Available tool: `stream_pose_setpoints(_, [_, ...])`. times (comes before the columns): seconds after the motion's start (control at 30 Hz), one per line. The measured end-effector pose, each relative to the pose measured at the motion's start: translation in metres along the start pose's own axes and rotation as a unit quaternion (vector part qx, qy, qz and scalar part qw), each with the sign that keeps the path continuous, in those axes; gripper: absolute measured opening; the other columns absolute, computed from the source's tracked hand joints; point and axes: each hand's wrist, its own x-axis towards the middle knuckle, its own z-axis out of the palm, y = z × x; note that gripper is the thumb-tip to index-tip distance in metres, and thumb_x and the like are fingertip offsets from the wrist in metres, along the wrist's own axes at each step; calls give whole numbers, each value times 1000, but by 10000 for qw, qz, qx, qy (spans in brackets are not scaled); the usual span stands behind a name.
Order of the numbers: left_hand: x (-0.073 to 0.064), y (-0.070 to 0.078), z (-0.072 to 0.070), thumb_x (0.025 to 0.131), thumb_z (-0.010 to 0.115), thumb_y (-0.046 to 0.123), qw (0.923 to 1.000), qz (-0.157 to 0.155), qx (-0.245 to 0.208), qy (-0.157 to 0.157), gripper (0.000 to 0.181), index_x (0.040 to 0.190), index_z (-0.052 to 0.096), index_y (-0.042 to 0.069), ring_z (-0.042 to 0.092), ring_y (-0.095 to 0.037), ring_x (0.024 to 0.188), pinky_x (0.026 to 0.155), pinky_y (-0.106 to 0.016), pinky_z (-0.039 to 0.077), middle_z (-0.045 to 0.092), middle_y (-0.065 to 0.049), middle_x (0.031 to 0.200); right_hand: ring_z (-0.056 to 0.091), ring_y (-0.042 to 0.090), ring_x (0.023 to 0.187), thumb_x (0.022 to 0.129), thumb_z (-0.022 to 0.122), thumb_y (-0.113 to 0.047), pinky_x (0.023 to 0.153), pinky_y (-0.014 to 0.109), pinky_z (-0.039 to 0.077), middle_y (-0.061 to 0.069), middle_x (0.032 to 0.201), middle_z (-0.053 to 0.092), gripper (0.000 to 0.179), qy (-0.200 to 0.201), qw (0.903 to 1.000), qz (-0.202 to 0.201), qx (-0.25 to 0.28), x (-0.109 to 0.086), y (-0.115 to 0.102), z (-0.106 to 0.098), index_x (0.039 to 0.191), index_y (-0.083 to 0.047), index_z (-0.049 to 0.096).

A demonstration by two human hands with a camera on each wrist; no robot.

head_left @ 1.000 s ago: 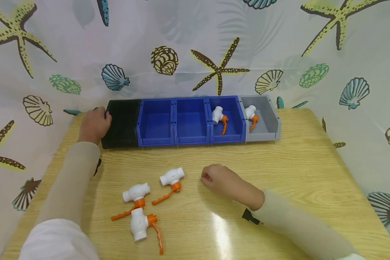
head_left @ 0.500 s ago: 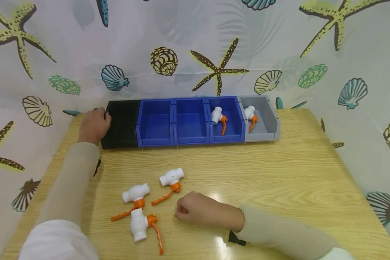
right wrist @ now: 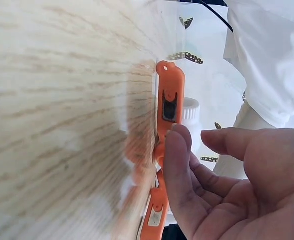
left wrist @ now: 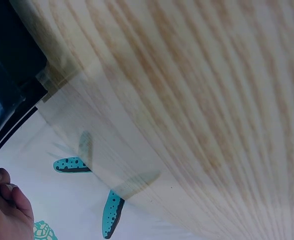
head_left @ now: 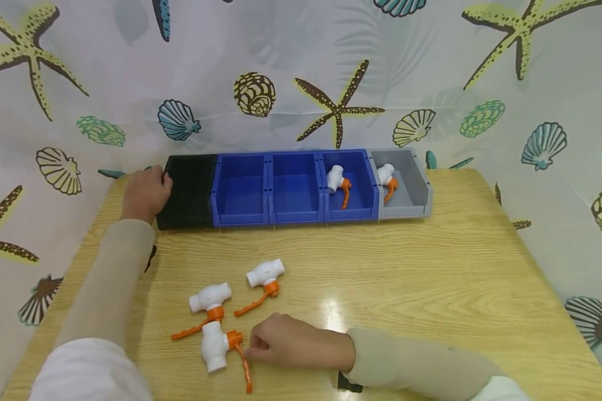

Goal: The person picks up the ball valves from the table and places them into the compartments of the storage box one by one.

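My left hand grips the left rim of the black bin at the row's left end. In the left wrist view its curled fingers show at the corner. Three white ball valves with orange lever handles lie on the table. Nearest me is one valve, and my right hand hovers beside its handle. Thumb and forefinger stand apart around the handle's side in the right wrist view. A second valve lies just behind it, and the third valve is farther back and right.
Right of the black bin stand three blue bins and a grey bin. The rightmost blue one holds a valve, and the grey one holds another valve. A shell-patterned cloth hangs behind the wooden table.
My right hand has come left and toward me across the table, up to the nearest valve's handle. My left hand has stayed at the black bin.
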Motion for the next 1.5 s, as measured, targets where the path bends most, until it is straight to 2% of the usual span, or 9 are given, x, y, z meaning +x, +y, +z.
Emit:
stream_pose_setpoints(0.23, [-3,-2,3,98,32,24,10000,78,41,25,34,86,47,-5,47,-42,65,62,-52,36,49,-23,71,35,-6,45,93,55,-30,44,12,33,-17,53,44,29,110,9998,-157,-45,5,-5,9,67,-19,60])
stream_pose_setpoints(0.4, [-4,0,3,98,32,24,10000,66,21,15,34,83,47,-3,47,-39,61,58,-49,36,48,-20,67,33,-6,43,93,55,-31,43,11,32,-17,52,42,31,149,9993,-245,-226,9,-6,13,64,-20,56])
stream_pose_setpoints(0.87, [1,11,-3,98,33,24,10000,30,-31,-44,34,89,48,-6,47,-41,69,64,-51,37,50,-23,73,35,-5,44,90,61,-26,43,13,32,-15,54,45,26,118,9997,-9,-218,13,-4,12,65,-18,57])
stream_pose_setpoints(1.03, [0,9,-3,98,33,23,10000,50,-4,-26,32,87,46,-4,47,-40,67,63,-50,36,49,-22,71,35,-4,45,89,61,-22,43,12,32,-14,53,44,25,116,9994,-54,-330,15,-6,12,65,-17,57])
stream_pose_setpoints(1.3, [-2,2,1,98,32,23,10000,51,-34,-16,32,83,45,-3,47,-40,64,61,-49,36,47,-21,68,34,-5,44,84,63,-16,41,12,30,-14,52,41,24,440,9948,-74,-921,15,-6,11,62,-18,53])
stream_pose_setpoints(1.5, [-1,0,-1,98,32,23,10000,44,-39,33,33,85,46,-4,49,-41,65,61,-51,37,49,-23,70,31,-5,42,84,62,-14,40,12,28,-14,51,38,27,350,9958,-10,-850,18,-6,9,60,-18,50])
